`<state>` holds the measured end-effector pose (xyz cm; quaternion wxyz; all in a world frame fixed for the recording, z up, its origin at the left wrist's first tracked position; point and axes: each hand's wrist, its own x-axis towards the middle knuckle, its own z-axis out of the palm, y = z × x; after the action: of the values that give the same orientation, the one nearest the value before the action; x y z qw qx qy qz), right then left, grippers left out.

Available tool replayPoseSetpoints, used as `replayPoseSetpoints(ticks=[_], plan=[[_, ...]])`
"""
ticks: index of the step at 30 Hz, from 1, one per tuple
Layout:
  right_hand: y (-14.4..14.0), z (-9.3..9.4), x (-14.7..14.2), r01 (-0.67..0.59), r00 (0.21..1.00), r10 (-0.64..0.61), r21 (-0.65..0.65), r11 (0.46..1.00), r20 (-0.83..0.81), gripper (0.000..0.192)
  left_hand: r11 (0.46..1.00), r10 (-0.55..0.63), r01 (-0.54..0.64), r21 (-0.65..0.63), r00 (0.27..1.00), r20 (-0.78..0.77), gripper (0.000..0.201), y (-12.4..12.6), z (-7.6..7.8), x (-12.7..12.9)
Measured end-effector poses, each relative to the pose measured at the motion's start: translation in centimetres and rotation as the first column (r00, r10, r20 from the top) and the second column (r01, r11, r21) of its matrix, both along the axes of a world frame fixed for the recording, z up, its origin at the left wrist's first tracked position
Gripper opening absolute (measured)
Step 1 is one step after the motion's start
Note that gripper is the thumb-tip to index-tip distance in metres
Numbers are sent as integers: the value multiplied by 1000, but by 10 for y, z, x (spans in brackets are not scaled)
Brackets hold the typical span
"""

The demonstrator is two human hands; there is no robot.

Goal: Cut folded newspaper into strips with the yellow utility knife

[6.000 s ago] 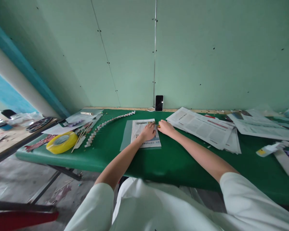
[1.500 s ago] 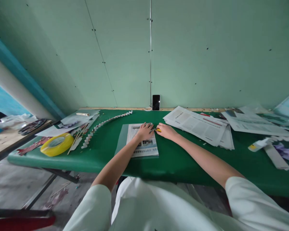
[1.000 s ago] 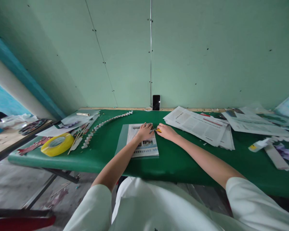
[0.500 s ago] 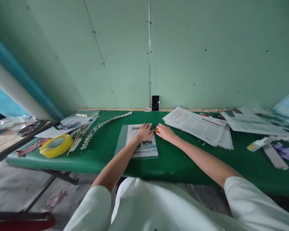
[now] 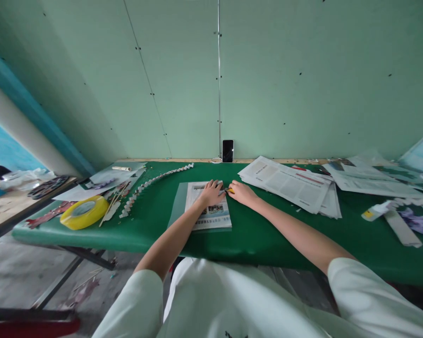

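My left hand point(image 5: 212, 193) lies flat with its fingers spread on a folded sheet of newspaper point(image 5: 211, 221), pressing it to the table. Under the newspaper a translucent sheet point(image 5: 178, 206) sticks out at the left and along the bottom. My right hand point(image 5: 242, 193) is closed around a yellow utility knife point(image 5: 230, 190), whose thin tip points left at the paper's right edge, close to my left fingertips. Most of the knife is hidden inside the hand.
A green-covered table point(image 5: 268, 244) runs along the wall. To the left are a roll of yellow tape point(image 5: 101, 211), thin sticks and a folded-paper chain point(image 5: 141, 188). Newspapers point(image 5: 285, 183) and a glue bottle point(image 5: 375, 211) lie right; a phone point(image 5: 227, 151) leans at the back.
Hardly anything differs: both hands stay at the newspaper, with the knife at its right edge. The view has shifted very slightly.
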<state>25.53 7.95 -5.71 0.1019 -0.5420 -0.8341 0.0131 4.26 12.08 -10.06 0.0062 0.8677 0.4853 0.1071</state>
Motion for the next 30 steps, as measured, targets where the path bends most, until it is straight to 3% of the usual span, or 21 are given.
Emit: replayPoseSetpoints(ticks=[13, 30], plan=[[-2, 5, 0, 5, 1000, -5, 1, 1000, 13, 22, 1000, -8, 8, 21, 1000, 13, 66, 6, -9, -1], [3, 5, -1, 16, 1000, -16, 3, 1000, 2, 22, 1000, -8, 8, 8, 1000, -1, 67, 5, -7, -1]])
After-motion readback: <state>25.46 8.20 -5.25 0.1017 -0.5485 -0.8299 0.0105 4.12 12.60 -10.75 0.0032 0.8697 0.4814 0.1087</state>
